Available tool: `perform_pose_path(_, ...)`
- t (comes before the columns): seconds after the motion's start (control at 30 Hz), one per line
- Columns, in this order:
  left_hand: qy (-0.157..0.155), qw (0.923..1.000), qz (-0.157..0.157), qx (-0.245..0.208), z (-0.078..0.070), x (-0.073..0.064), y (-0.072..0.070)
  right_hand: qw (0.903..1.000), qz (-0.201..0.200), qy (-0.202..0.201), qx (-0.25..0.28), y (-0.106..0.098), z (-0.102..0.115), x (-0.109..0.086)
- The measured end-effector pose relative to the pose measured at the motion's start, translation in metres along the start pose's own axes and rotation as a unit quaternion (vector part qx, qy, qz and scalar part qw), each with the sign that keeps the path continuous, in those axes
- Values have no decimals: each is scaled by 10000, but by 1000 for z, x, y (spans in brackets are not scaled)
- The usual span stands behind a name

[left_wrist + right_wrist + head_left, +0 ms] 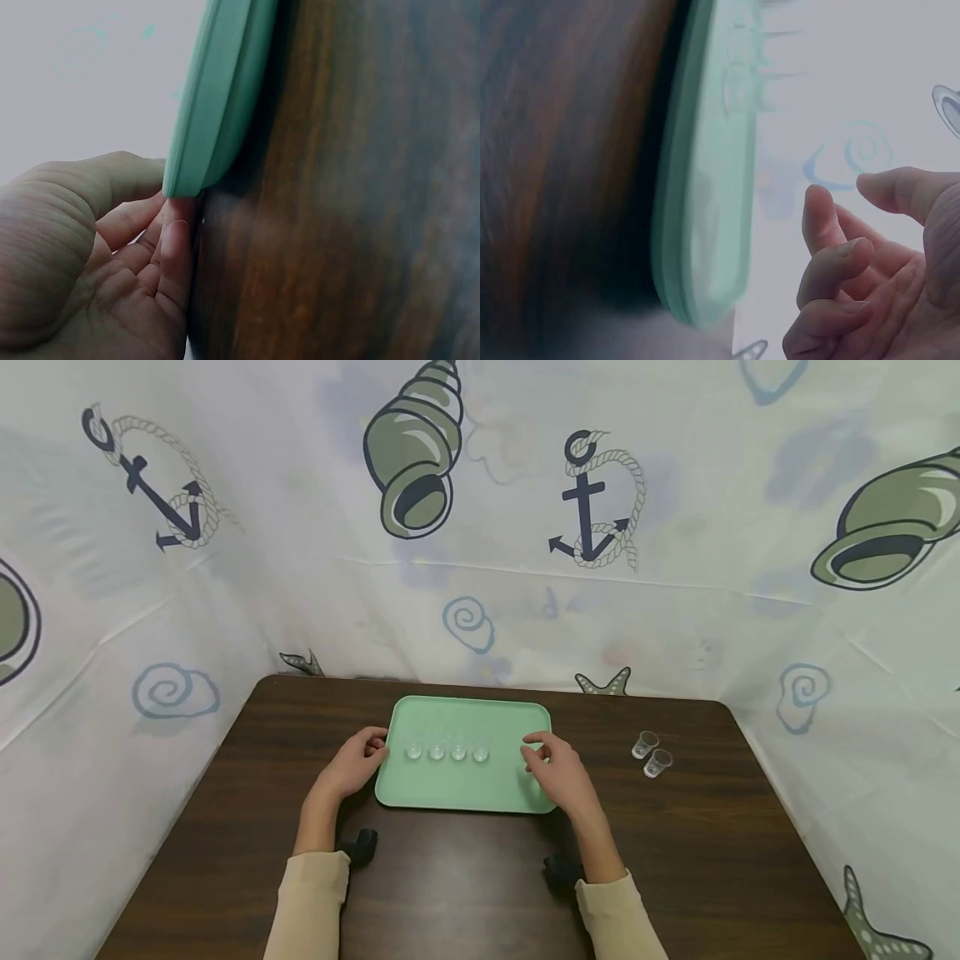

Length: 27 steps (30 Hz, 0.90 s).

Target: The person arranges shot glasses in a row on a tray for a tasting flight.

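A light green tray (pixel 465 789) lies on the dark wooden table, with several small clear cups (pixel 458 752) in a row across its middle. My left hand (pixel 356 762) holds the tray's left edge; in the left wrist view the thumb (pixel 131 176) meets the rim and fingers reach underneath. Over the tray's right side hovers my right hand (pixel 558 770), fingers loosely bent and nothing between them. The right wrist view shows that hand (pixel 877 277) apart from the tray (pixel 676 225).
Two more clear cups, one (pixel 645 744) just behind the other (pixel 658 763), stand on the table to the right of the tray. A white cloth printed with shells and anchors (pixel 585 518) hangs behind and beside the table (pixel 450 877).
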<state>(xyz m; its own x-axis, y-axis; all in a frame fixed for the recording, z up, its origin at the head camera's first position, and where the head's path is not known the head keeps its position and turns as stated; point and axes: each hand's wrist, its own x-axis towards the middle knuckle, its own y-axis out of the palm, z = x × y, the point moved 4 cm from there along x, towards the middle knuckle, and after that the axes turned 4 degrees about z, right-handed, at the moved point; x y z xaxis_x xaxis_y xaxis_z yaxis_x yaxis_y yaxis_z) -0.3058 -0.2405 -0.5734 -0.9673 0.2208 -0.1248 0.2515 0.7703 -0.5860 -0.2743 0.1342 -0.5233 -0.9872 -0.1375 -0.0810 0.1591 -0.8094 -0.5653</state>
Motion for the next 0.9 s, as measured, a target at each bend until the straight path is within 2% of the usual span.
perform_pose_path(0.27,-8,10000,0,42,1,1,2,9988,-344,202,295,-30,-26,-6)
perform_pose_path(0.5,54,9999,-57,127,4,0,3,9950,-938,342,57,-72,-54,-11)
perform_pose_path(0.73,-58,10000,60,22,1,-2,6,9901,-1213,705,-98,-115,-63,-34)
perform_pose_path(0.9,-14,10000,-2,28,-2,-3,2,9818,-1551,1031,-381,-136,-64,-43)
